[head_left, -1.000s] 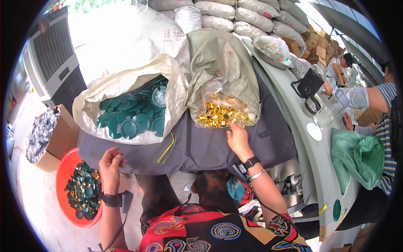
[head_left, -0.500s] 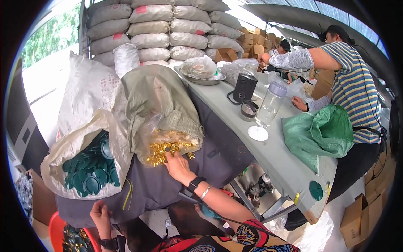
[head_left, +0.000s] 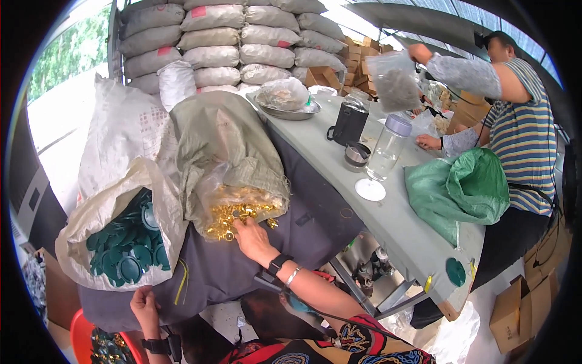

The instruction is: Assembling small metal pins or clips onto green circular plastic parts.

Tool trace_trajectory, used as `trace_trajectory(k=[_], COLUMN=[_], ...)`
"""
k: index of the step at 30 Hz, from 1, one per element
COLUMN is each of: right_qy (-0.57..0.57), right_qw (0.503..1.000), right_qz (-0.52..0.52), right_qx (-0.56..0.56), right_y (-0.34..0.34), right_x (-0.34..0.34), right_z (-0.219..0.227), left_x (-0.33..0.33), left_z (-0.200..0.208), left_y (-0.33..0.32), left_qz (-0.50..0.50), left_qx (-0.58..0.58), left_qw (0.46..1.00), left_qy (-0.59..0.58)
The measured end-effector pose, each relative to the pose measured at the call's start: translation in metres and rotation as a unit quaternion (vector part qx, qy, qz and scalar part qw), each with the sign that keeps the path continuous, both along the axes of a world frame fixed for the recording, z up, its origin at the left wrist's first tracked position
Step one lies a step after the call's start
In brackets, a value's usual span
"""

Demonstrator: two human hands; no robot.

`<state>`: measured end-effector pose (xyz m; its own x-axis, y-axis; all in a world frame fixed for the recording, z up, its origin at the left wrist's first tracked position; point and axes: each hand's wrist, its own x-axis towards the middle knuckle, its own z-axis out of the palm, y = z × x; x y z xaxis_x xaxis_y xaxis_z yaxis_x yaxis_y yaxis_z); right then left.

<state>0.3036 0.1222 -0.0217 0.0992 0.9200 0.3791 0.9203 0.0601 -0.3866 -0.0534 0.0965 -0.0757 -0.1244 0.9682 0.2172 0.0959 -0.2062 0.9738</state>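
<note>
My right hand point(head_left: 254, 241) reaches into the mouth of an olive sack point(head_left: 218, 133), its fingers drawn together among small shiny gold pieces point(head_left: 221, 219). A gold piece seems to be at the fingertips, partly hidden by them. My left hand point(head_left: 145, 308) hovers by the front edge of the dark cloth with its fingers curled together; whether anything small is in it cannot be made out. Just beyond it, an open white sack point(head_left: 73, 261) lies full of dark green round discs point(head_left: 130, 269). A yellow strip point(head_left: 182, 282) rests on the cloth between the sacks.
Below my left hand stands a red tub point(head_left: 82, 340) with green and gold pieces. On the grey table point(head_left: 315, 145) are a water bottle point(head_left: 388, 148), a black-sleeved jar point(head_left: 348, 121), and a green sack point(head_left: 458, 188). A co-worker point(head_left: 515, 127) stands at the right.
My right hand has shifted slightly left among the gold pieces, and the pieces there have moved. My left hand has barely moved. The co-worker has lifted a clear bag of small things.
</note>
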Motion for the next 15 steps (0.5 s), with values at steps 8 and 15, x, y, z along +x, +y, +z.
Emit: trace_trajectory(k=[8,15], right_qy=[-0.016,-0.006], right_qw=[0.996,0.997], right_qz=[-0.014,-0.031], right_qx=[0.083,0.066], right_y=[0.003,0.006], right_x=[0.006,-0.001], right_z=[-0.019,-0.014], left_x=[0.006,0.004], left_z=[0.008,0.002], left_y=[-0.006,-0.003], left_qz=[0.006,0.034], left_qx=[-0.002,0.002], left_qw=[1.0,0.999], left_qy=[0.021,0.033])
